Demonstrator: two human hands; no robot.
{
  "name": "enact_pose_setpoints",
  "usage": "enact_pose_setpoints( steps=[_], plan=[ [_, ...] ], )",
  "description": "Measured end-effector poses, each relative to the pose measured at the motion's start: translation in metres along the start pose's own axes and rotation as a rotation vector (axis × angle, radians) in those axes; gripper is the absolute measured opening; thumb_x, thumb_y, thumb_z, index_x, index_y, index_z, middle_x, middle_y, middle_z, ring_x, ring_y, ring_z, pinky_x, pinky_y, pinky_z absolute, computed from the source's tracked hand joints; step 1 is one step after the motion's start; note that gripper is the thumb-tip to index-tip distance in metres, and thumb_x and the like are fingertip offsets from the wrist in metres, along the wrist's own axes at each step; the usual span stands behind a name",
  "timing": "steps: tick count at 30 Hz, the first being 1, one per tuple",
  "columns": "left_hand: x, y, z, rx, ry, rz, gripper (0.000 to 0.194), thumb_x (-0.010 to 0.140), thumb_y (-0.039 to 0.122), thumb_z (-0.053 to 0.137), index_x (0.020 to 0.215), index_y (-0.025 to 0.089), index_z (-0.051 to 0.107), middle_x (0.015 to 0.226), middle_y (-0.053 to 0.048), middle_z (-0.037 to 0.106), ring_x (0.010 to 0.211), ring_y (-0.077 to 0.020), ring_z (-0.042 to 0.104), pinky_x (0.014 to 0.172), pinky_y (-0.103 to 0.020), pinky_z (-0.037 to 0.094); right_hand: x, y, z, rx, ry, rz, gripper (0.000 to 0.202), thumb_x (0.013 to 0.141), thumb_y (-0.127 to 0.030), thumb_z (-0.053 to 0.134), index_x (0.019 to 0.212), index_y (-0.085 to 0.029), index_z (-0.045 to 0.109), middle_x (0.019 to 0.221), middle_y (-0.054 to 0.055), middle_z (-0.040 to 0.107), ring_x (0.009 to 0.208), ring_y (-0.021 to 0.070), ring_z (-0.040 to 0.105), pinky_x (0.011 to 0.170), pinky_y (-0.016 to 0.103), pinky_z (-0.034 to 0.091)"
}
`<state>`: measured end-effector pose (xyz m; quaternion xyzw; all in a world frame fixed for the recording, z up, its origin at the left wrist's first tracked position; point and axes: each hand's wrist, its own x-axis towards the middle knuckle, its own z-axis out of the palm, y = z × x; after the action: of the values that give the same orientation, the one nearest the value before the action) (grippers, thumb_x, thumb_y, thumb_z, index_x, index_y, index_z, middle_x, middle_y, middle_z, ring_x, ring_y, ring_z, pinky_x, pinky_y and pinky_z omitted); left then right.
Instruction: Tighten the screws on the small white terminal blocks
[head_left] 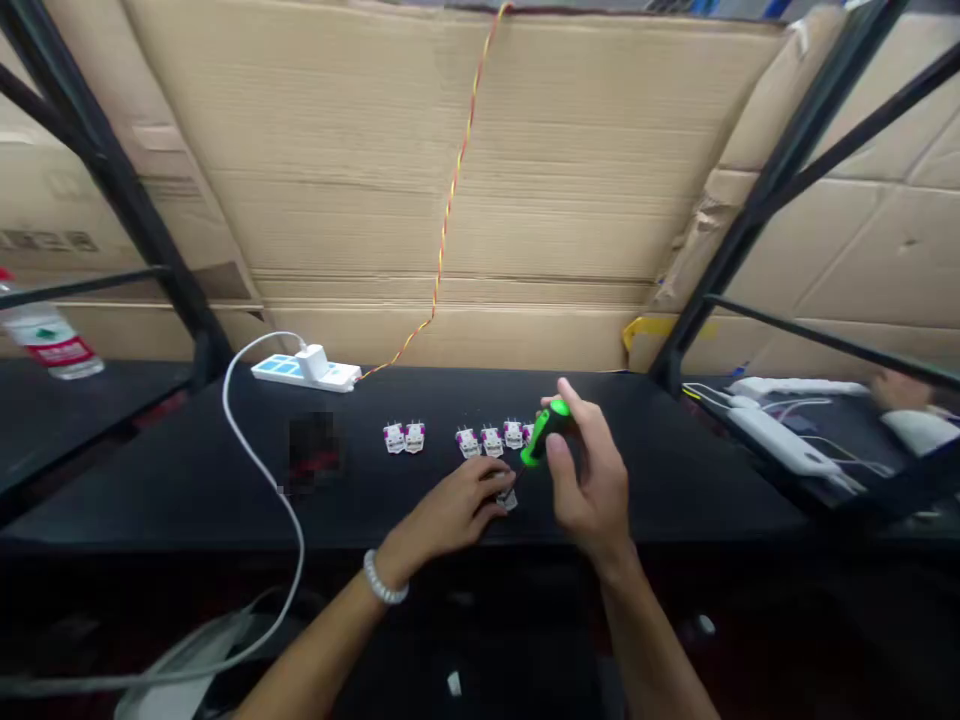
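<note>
My right hand [592,480] is closed around the green and black handle of a screwdriver [553,420]. The thin shaft slants down and left to a small white part [508,499] on the black table. My left hand [469,503] pinches that part from the left, with fingers and thumb hiding much of it. Whether the tip sits in a screw I cannot tell. Just beyond my hands stands a row of similar white parts [491,441] with purple edges, one partly behind the screwdriver. A pair of the same parts [404,437] lies farther left.
A white power strip [341,377] with a plugged-in adapter [313,361] lies at the back left. Its white cable [262,462] loops over the table's left side. A twisted red-yellow wire [450,200] climbs the cardboard wall [337,150]. Dark metal posts [720,250] flank the table [697,480].
</note>
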<state>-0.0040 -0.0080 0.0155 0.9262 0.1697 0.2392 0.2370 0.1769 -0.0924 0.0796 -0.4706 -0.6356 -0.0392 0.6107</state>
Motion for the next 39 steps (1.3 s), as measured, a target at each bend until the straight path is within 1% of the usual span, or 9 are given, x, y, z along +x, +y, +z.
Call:
enact_pose_setpoints(
  steps=[3,8,14,20,25,30,33,36,39],
  plan=[
    [0.0001,-0.0011,0.0013,-0.003,0.01,0.004,0.024,0.103,0.02,0.066,0.126,0.022,0.071,0.141,-0.011,0.065,0.134,-0.028,0.06,0.12,-0.045,0.051,-0.0003,0.0005,-0.0003,0.045,-0.03,-0.005,0.054,0.108,-0.022,0.046,0.161,-0.027,0.048,0.138,0.013,0.065,0.122,0.0272,0.066,0.103,0.048,0.057],
    [-0.0001,-0.001,0.001,-0.002,0.003,0.005,0.025,0.103,0.019,0.065,0.127,0.022,0.071,0.142,-0.012,0.065,0.136,-0.0293,0.059,0.12,-0.048,0.05,0.0015,-0.0025,0.0004,-0.096,0.074,-0.048,0.044,0.096,-0.028,0.072,0.14,-0.027,0.068,0.118,0.009,0.062,0.101,0.0231,0.065,0.084,0.039,0.061],
    [0.0001,-0.0018,0.0009,0.011,0.003,-0.003,0.026,0.103,0.02,0.066,0.128,0.021,0.071,0.141,-0.012,0.064,0.134,-0.0285,0.061,0.12,-0.046,0.051,0.0009,-0.0019,-0.0004,0.037,-0.045,-0.005,0.054,0.107,-0.021,0.045,0.161,-0.026,0.047,0.133,0.012,0.067,0.114,0.0256,0.069,0.097,0.045,0.06],
    [-0.0005,-0.0018,0.0014,0.011,-0.002,0.008,0.022,0.104,0.02,0.065,0.124,0.022,0.073,0.142,-0.012,0.064,0.136,-0.029,0.059,0.12,-0.047,0.051,0.0028,-0.0039,0.0017,-0.085,0.061,-0.072,0.046,0.097,-0.026,0.069,0.143,-0.027,0.065,0.118,0.01,0.064,0.103,0.0245,0.065,0.08,0.037,0.06],
    [0.0,-0.0015,0.001,0.01,0.006,0.002,0.023,0.103,0.02,0.066,0.125,0.022,0.072,0.14,-0.012,0.064,0.134,-0.0291,0.06,0.119,-0.047,0.051,0.0009,-0.002,0.0013,0.02,-0.026,-0.01,0.057,0.105,-0.019,0.05,0.161,-0.027,0.047,0.131,0.012,0.066,0.115,0.0255,0.067,0.095,0.044,0.059],
    [-0.0004,-0.0011,0.0012,0.005,0.01,0.013,0.023,0.104,0.02,0.065,0.125,0.022,0.071,0.14,-0.011,0.065,0.134,-0.0282,0.06,0.119,-0.046,0.051,0.0012,-0.0031,0.001,-0.088,0.06,-0.052,0.051,0.098,-0.024,0.068,0.148,-0.027,0.062,0.121,0.01,0.062,0.103,0.024,0.064,0.084,0.038,0.059],
    [-0.0001,0.0004,0.0004,0.003,0.007,0.002,0.022,0.103,0.019,0.066,0.124,0.021,0.072,0.139,-0.011,0.065,0.133,-0.028,0.06,0.119,-0.045,0.051,-0.0003,-0.0008,0.0005,-0.053,0.038,-0.034,0.054,0.101,-0.021,0.061,0.154,-0.028,0.056,0.12,0.01,0.064,0.103,0.0235,0.065,0.087,0.04,0.059],
    [0.0004,0.0014,-0.0002,0.003,0.003,-0.001,0.023,0.103,0.019,0.066,0.125,0.021,0.071,0.14,-0.012,0.065,0.134,-0.0281,0.06,0.12,-0.045,0.051,-0.0015,0.0016,-0.0008,0.03,-0.021,0.006,0.059,0.105,-0.021,0.05,0.163,-0.028,0.044,0.133,0.012,0.064,0.116,0.0265,0.066,0.096,0.045,0.059],
    [0.0004,0.0011,-0.0002,0.005,0.0,0.001,0.024,0.103,0.02,0.066,0.126,0.021,0.071,0.14,-0.012,0.065,0.134,-0.0282,0.06,0.12,-0.046,0.051,0.0006,-0.0005,-0.0012,-0.024,-0.004,-0.016,0.057,0.103,-0.024,0.054,0.16,-0.027,0.05,0.135,0.014,0.061,0.117,0.0279,0.065,0.094,0.046,0.06]
  ],
)
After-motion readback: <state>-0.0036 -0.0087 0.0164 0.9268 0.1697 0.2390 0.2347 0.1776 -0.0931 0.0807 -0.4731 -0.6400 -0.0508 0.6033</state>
